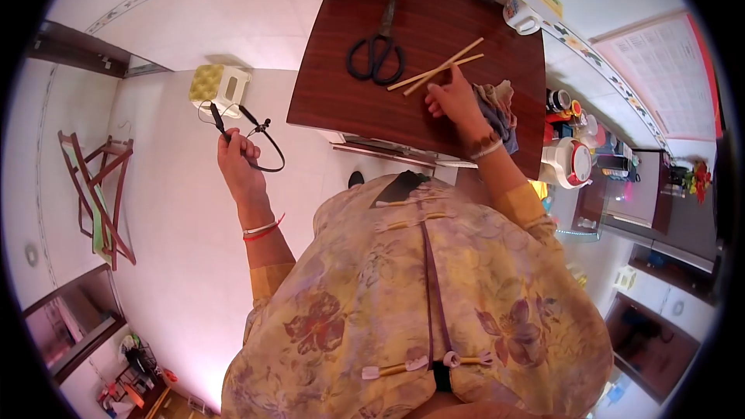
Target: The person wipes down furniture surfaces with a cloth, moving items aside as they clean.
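Chopsticks (436, 70) (two), scissors (376, 50) (one)

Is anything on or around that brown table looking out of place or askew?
Nothing is spilled or broken. The two sticks lie crossed beside the scissors, and a cloth sits bunched at the table edge.
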